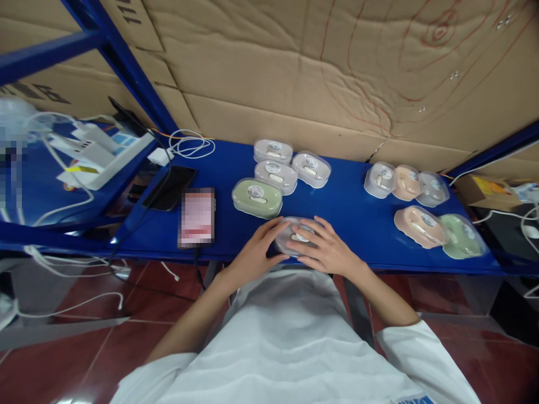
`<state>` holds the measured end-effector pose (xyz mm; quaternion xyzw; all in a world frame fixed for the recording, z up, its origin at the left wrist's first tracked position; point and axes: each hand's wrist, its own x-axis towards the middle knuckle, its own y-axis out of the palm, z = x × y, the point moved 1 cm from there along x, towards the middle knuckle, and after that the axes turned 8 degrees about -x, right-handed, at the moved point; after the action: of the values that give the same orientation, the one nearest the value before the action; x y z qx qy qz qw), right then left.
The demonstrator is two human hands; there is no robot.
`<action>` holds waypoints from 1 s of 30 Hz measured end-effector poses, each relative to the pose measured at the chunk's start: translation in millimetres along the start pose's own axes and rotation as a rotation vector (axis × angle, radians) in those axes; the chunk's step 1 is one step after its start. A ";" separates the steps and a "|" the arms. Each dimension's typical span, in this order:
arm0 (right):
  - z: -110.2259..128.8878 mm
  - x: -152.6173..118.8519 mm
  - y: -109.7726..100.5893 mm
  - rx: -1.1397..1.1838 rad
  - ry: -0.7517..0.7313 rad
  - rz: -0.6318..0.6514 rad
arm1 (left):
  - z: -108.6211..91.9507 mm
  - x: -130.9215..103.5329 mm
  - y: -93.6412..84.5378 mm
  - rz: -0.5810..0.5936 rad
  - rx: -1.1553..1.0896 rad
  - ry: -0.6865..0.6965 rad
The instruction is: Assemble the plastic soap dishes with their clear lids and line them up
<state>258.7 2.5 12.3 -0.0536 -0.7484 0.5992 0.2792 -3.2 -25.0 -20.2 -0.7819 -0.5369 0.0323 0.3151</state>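
Note:
A pale grey oval box [290,234] with a clear lid sits at the front edge of the blue table, right in front of my body. My left hand [263,244] grips its left end, thumb at the near side and fingers at the far side. Across the top and right side of the lid lies my right hand [322,245], its fingers spread and curved onto the box, partly covering the round sticker. Just beyond my left hand stands a green lidded box [257,199]. Behind it are grey lidded boxes [275,177], each with a round sticker and a small white oblong piece on top.
To the right stand more lidded boxes, among them a peach one [420,226] and a green one [462,235]. On the left lie a phone with a blurred screen [196,217], a black phone [170,188] and a coiled white cable [191,145]. Cardboard [269,73] walls the back.

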 end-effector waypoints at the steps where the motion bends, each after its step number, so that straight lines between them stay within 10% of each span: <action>1: 1.2 -1.8 0.7 -0.015 0.002 0.004 | 0.1 -0.3 -0.1 0.001 0.007 0.001; 11: -5.3 -11.4 -9.0 -0.095 0.133 0.064 | -14.7 -2.3 0.7 -0.119 0.114 0.121; 15: -52.0 -16.8 -30.9 -0.137 0.374 0.140 | -27.3 9.7 -31.0 -0.195 0.389 0.140; 21: -147.4 46.9 -35.9 -0.046 0.525 0.206 | -19.7 85.9 -92.0 0.125 0.614 -0.268; 25: -185.7 97.8 -17.6 -0.038 0.601 0.425 | -13.6 128.7 -87.6 0.209 0.522 -0.261; 30: -199.8 99.2 -21.4 -0.117 0.709 0.441 | -4.4 118.9 -67.2 0.046 0.421 -0.122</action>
<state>277.3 211.1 92.4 -0.4313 -0.6093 0.5455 0.3810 -6.4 90.4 52.9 -0.7075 -0.5186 0.1981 0.4372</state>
